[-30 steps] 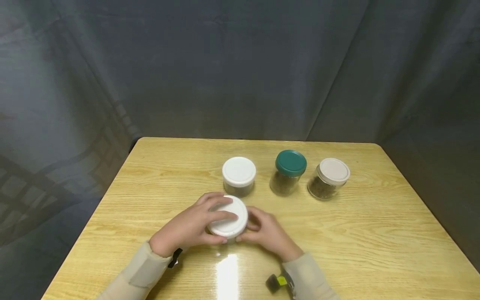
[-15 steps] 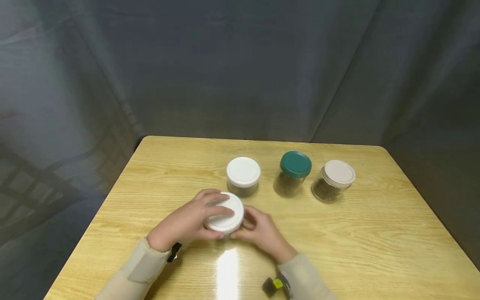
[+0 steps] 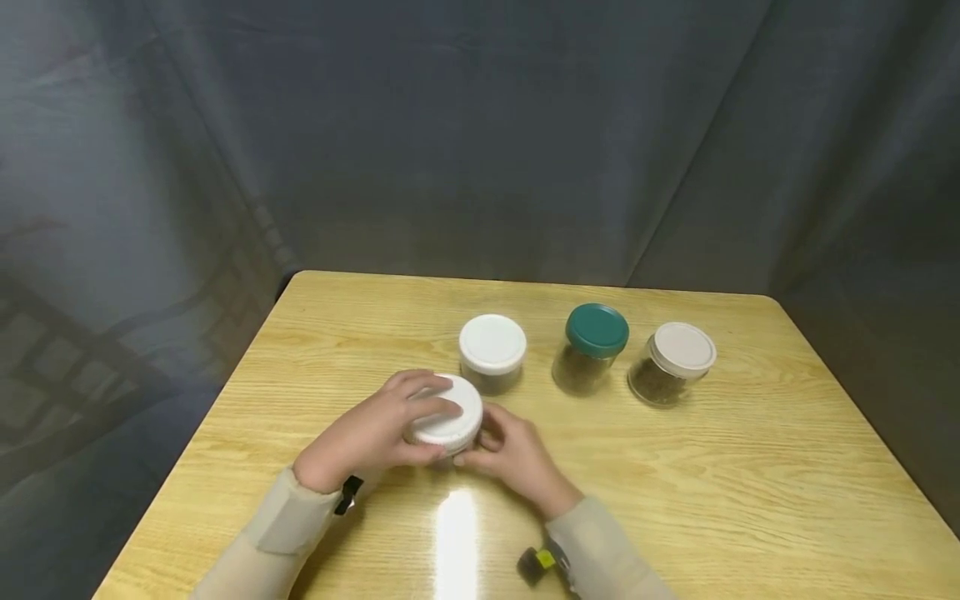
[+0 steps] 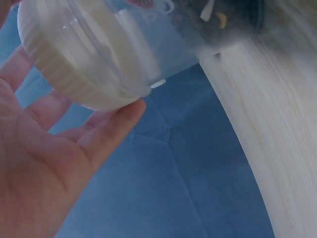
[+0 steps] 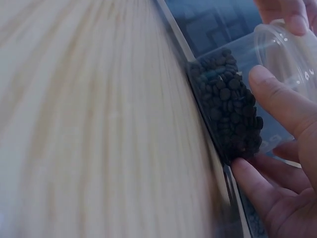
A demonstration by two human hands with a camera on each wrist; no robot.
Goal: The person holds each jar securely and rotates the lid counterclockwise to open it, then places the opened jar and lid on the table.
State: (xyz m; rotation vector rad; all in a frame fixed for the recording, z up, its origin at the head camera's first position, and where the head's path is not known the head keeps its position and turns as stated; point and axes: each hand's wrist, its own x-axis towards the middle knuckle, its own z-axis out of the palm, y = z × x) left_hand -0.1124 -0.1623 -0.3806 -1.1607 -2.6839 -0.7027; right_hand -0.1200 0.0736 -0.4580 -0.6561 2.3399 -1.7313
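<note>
My left hand (image 3: 375, 437) spreads over a white ribbed lid (image 3: 450, 421), fingers across its top and thumb at the near edge. In the left wrist view the lid (image 4: 54, 64) sits at the mouth of a clear jar (image 4: 171, 57), with a fingertip at its lower edge. My right hand (image 3: 521, 458) holds that jar's body from the right. Dark round pellets (image 5: 228, 106) fill the jar's lower part in the right wrist view, where right-hand fingers (image 5: 255, 186) reach round the base. From above, the lid and hands hide most of the jar.
Right behind the held jar stands a white-lidded jar (image 3: 492, 346). Farther right are a green-lidded jar (image 3: 596, 333) and a pale-lidded jar (image 3: 667, 367), both with dark contents. The wooden table (image 3: 750, 467) meets a dark curtain (image 3: 480, 150) at its far edge.
Both hands and the lid have shifted slightly left and away from me. The other jars appear a little farther right as the head view turns.
</note>
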